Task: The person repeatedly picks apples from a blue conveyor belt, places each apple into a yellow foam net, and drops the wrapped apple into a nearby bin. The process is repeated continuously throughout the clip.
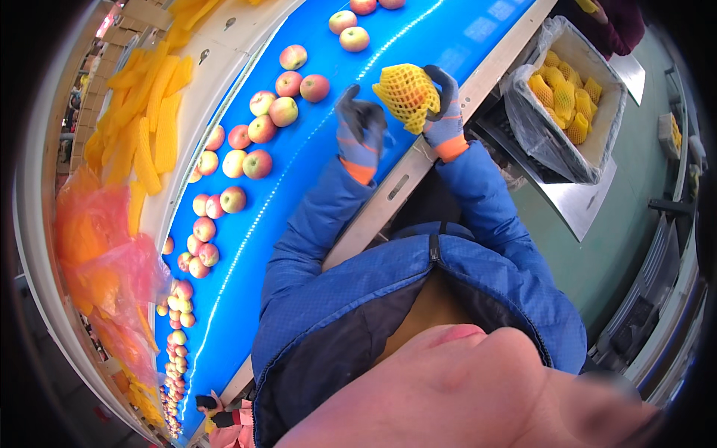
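Observation:
My right hand (pixel 442 115), in a grey knit glove with dark fingers and an orange cuff, holds an apple in a yellow foam net sleeve (pixel 408 96) above the edge of the blue conveyor belt (pixel 302 162). To the left of the sleeved apple, my left hand (pixel 360 126), gloved alike, is over the belt with its fingers curled and apart; nothing shows in it. Red and yellow apples lie loose along the far side of the belt, among them a red apple (pixel 315 88) near my left hand.
Flat yellow foam sleeves (pixel 148 123) and pinkish plastic bags (pixel 112 241) lie beyond the belt. At right, a plastic-lined crate (pixel 602 140) holds several sleeved fruits (pixel 564 98). Another person's sleeve (pixel 622 25) is at the top right; a co-worker's gloved hands (pixel 215 411) are at bottom left.

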The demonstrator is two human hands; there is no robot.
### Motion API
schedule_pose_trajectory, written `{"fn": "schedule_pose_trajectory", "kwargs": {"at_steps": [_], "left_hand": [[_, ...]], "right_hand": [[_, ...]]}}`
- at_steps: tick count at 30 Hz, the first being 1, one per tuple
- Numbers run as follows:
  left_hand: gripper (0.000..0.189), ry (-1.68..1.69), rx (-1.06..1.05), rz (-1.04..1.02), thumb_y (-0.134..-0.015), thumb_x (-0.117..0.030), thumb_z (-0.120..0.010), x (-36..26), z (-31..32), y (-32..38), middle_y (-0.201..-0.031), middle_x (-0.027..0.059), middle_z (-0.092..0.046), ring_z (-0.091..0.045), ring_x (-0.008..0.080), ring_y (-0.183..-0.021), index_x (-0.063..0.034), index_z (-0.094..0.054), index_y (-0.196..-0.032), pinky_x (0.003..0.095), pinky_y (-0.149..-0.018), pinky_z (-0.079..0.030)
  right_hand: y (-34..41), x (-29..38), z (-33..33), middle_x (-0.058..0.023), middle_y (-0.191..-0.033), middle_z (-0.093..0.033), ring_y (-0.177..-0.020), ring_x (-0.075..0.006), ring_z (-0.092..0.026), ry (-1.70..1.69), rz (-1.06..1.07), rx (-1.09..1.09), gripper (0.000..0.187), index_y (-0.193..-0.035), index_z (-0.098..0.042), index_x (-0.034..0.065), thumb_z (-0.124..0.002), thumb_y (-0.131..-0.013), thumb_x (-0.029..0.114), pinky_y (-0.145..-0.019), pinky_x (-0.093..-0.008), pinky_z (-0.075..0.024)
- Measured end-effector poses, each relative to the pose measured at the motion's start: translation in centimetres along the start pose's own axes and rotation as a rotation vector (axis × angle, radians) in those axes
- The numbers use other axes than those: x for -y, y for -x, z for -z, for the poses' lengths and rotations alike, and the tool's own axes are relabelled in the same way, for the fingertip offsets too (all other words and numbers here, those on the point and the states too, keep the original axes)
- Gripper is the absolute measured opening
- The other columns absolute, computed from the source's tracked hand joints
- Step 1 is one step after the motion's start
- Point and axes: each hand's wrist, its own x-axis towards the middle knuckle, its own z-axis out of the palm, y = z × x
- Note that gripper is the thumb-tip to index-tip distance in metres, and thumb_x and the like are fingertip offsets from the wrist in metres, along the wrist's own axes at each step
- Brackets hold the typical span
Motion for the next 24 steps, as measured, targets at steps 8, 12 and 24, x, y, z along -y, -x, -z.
{"fn": "schedule_pose_trajectory", "kwargs": {"at_steps": [8, 12, 24], "left_hand": [[0.052, 0.612, 0.075, 0.415, -0.103, -0.048, -0.045, 3.6, 3.8, -1.4, -0.119, 0.0119, -0.064, -0.064, 0.0234, -0.107, -0.0031, -0.053, -0.129, 0.0379, -0.092, -0.052], [0.054, 0.367, -0.145, 0.489, -0.103, -0.053, -0.042, 4.4, 4.2, -1.4, -0.106, 0.0100, -0.068, -0.068, 0.0214, -0.092, -0.0041, -0.056, -0.121, 0.0348, -0.079, -0.055], [0.039, 0.635, 0.086, 0.386, -0.101, -0.034, -0.056, 1.1, 6.1, -1.8, -0.108, 0.0097, -0.068, -0.066, 0.0199, -0.093, -0.0017, -0.062, -0.122, 0.0322, -0.080, -0.053]], "right_hand": [[0.6, 3.5, -0.4, -0.0158, -0.145, -0.048, -0.133, -0.0284, -0.048, -0.073, -0.184, 0.387, 0.072, -0.146, -0.043, 0.0022, -0.069, -0.079, 0.000, -0.111, -0.0383, -0.0412], [1.0, 4.1, -0.2, -0.0140, -0.145, -0.050, -0.130, -0.0241, -0.053, -0.356, -0.408, 0.338, 0.057, -0.146, -0.042, -0.0006, -0.059, -0.099, 0.026, -0.108, -0.0365, -0.0437], [1.2, 4.3, 1.5, -0.0177, -0.147, -0.046, -0.128, -0.0318, -0.055, -0.702, -0.593, 0.343, 0.060, -0.150, -0.033, 0.0023, -0.054, -0.099, 0.026, -0.103, -0.0421, -0.0497]]}}
